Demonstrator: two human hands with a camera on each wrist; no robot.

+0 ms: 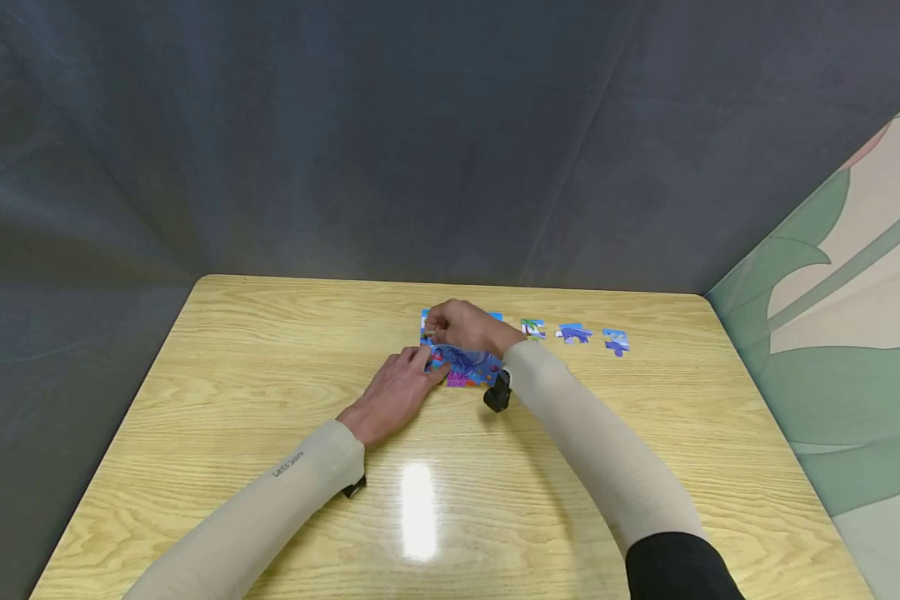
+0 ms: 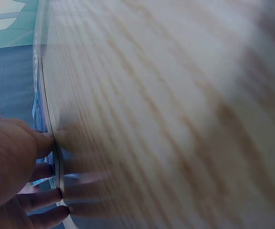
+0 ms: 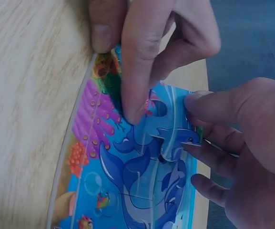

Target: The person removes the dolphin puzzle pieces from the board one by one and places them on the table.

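A partly assembled jigsaw puzzle (image 1: 468,367) with dolphins, coral and fish lies on the wooden table. My left hand (image 1: 401,387) rests at its left edge; in the right wrist view the index finger (image 3: 137,86) presses on the picture and the thumb touches the border. From above, my right hand (image 1: 461,323) reaches over the puzzle's upper left part. Its thumb and fingers pinch a puzzle piece (image 3: 178,138) with a dolphin's head, which sits slightly tilted over the other pieces. My right forearm hides part of the puzzle in the head view.
Three loose puzzle pieces lie in a row right of the puzzle: one with a palm tree (image 1: 532,328), one with a dolphin (image 1: 573,333), and one blue and white piece (image 1: 616,341). A dark curtain (image 1: 420,150) hangs behind the table's (image 1: 292,325) far edge.
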